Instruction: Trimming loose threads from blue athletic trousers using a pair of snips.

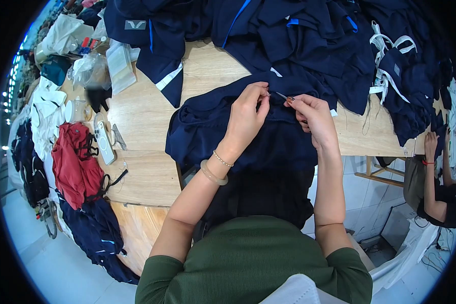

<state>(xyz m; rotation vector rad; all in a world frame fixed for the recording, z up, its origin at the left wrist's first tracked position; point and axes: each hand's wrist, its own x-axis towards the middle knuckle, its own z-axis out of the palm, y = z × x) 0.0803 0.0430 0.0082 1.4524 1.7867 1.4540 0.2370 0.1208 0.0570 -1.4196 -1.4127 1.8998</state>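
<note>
A navy garment (228, 139) lies bunched across the table's near edge and over my lap. Above its far part, my left hand (245, 109) is closed in a pinch; what lies between the fingertips is too small to make out. My right hand (314, 114) grips a small pair of thread snips (285, 97) by its brownish handle. The pointed metal blade reaches left, close to my left fingertips. My right fingers curl under, so part of the handle is hidden.
Navy garments with blue and white trim (299, 45) are heaped along the far side of the wooden table (142, 172). A phone (105, 144), a red garment (76, 162) and plastic bags (91, 71) lie at left. Another person's arm (430, 177) shows at right.
</note>
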